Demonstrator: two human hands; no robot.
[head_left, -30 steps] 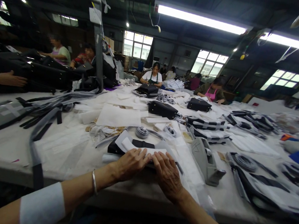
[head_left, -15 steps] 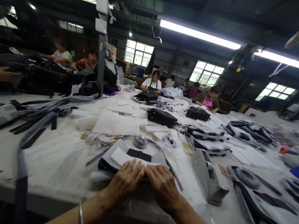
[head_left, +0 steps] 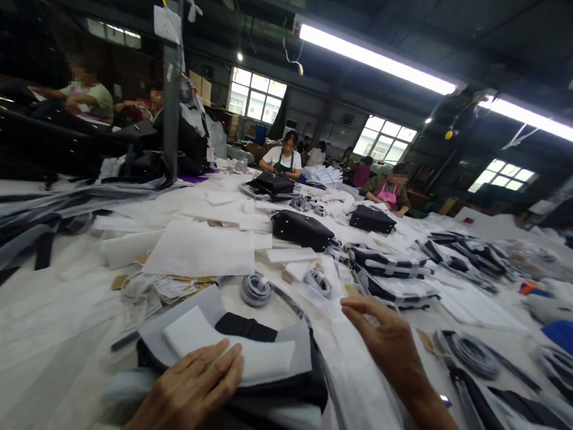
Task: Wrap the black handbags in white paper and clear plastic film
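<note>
A black bag (head_left: 319, 378) lies in front of me. A thin grey sheet (head_left: 156, 329), a curved white foam sheet (head_left: 274, 360) and a dark strap piece (head_left: 249, 328) rest on it. My left hand (head_left: 196, 384) is flat on the foam, fingers stretched out. My right hand (head_left: 388, 341) is raised to the right of the bag, fingertips and thumb drawn together; anything between them is too small to make out. Beyond the bag sits a wrapped coil of strap (head_left: 256, 289), and a second coil (head_left: 318, 283) is to its right.
Black bags (head_left: 301, 230) and white sheets (head_left: 203, 251) cover the table farther off. Wrapped straps (head_left: 7, 251) spread across the left. Another partly wrapped bag (head_left: 514, 422) lies at right. Co-workers (head_left: 282, 158) sit around the far side, near a metal post (head_left: 169, 111).
My right hand has left the foam's edge and moved up and right, over where a grey tape dispenser showed. My left hand stays on the foam. The view has shifted.
</note>
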